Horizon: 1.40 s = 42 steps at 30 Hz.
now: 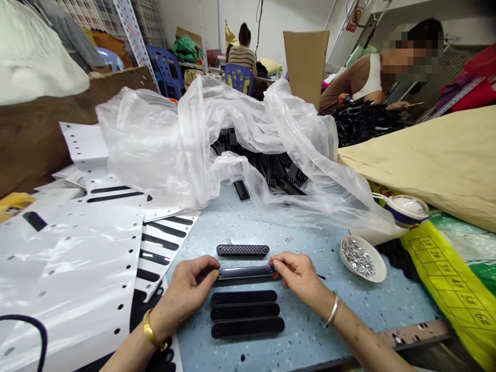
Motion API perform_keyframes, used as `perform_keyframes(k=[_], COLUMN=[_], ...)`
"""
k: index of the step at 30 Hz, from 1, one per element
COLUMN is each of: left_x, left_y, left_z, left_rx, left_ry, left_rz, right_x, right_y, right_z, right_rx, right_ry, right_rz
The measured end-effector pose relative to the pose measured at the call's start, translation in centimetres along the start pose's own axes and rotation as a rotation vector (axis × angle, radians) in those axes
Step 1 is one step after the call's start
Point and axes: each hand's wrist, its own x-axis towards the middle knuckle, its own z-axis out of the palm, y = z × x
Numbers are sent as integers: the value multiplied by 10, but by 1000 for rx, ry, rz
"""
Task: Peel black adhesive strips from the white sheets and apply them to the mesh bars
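1. White punched backing sheets [77, 248] are piled up on the left.
2. A glossy black oblong plastic strip [245, 272] is pinched at both ends, left hand [186, 294] and right hand [300, 276], just above the blue speckled table [302, 330].
3. Three matte black strips [246, 312] are laid just below it.
4. A small white dish of silver studs [362, 258] is parked to the right.

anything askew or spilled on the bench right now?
Nothing spilled. The studs stay in the white dish, and three black strips lie in a neat row. Both hands, left hand and right hand, hold one glossy strip. A textured strip lies apart, straight.
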Motion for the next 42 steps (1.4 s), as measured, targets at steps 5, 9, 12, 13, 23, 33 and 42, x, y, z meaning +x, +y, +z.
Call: perform_keyframes(k=[5, 9, 12, 13, 23, 33, 42], left_x=[0, -4, -8, -8, 16, 27, 28], left_y=[-3, -5, 0, 3, 38, 35, 35], left_z=[2, 5, 8, 9, 39, 49, 49], left_rx=[-9, 110, 257, 292, 390, 299, 234], left_ry=[-13, 69, 210, 230, -40, -87, -144], left_rz=[31, 109, 331, 404, 520, 541, 548], right_x=[1, -4, -7, -7, -7, -12, -11], right_y=[0, 7, 12, 13, 16, 18, 19], right_z=[6, 4, 2, 2, 8, 7, 4], right_rx=[0, 57, 36, 25, -23, -16, 64], right_ry=[-23, -43, -25, -23, -2, 8, -8], right_rz=[-13, -46, -91, -101, -202, -340, -386])
